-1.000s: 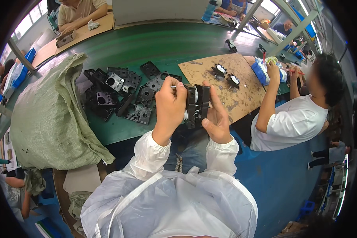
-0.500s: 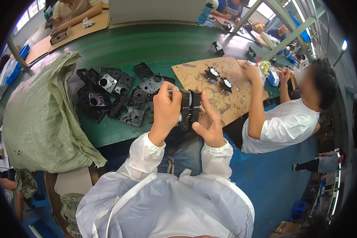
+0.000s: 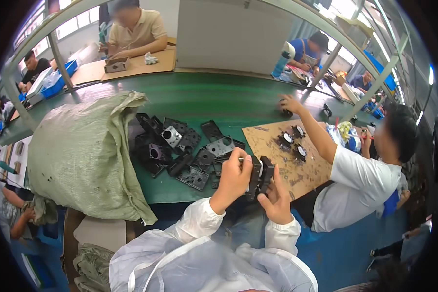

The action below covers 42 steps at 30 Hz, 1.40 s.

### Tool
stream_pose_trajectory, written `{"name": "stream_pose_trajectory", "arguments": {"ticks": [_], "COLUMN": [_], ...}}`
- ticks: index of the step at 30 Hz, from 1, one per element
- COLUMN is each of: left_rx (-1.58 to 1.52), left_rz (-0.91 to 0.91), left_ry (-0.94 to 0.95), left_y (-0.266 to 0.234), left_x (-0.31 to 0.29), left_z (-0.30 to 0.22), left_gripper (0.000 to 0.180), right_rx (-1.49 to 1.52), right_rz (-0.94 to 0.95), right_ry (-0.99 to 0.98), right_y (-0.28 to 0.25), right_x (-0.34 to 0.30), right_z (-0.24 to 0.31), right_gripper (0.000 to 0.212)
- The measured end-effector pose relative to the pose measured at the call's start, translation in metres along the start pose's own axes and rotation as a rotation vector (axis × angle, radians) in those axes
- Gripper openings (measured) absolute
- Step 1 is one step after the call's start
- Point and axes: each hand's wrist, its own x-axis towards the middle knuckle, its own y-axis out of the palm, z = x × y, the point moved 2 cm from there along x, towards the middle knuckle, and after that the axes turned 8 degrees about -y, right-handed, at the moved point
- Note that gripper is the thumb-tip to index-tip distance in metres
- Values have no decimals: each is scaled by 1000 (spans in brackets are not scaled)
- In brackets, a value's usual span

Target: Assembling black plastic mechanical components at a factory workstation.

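A black plastic housing assembly with a pale disc or gear inside is held up between my two hands, over the table's near edge. Curled fingers of my left hand grip its left side. A thin light-coloured piece pokes out by that thumb, too small to name. On the other side, my right hand clasps the assembly, forefinger stretched up along its edge and thumb in front. Left of my hands, a pile of loose black plastic housings lies on the green table.
A bulging pale-green woven sack stands at the left. To the right lies a worn brown board bearing several black assemblies with white discs. A co-worker in a white shirt reaches across it toward a dark part. Others sit beyond the table.
The view has tilted up, so everything sits lower and further right. My hands still hold the assembly. The co-worker's arm has stretched toward the far table, and another assembly now shows on the board.
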Motion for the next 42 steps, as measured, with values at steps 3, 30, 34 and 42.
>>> {"name": "stream_pose_trajectory", "arguments": {"ticks": [3,30,34,42], "left_rx": [-1,-39,-198,-89], "left_rz": [-23,65,210,119], "left_ry": [26,22,-16,143], "left_y": [-3,-16,-30,-45], "left_x": [-3,-23,-20,-20], "left_z": [1,4,10,3], "left_gripper": [10,10,39,83], "right_rx": [-100,-104,-244,-305], "right_rz": [-11,-223,-258,-174], "right_ry": [-48,-16,-36,-14], "right_y": [2,9,16,37], "right_x": [-7,-28,-7,48], "right_z": [-4,-14,-20,-5], "right_gripper": [82,68,72,74]}}
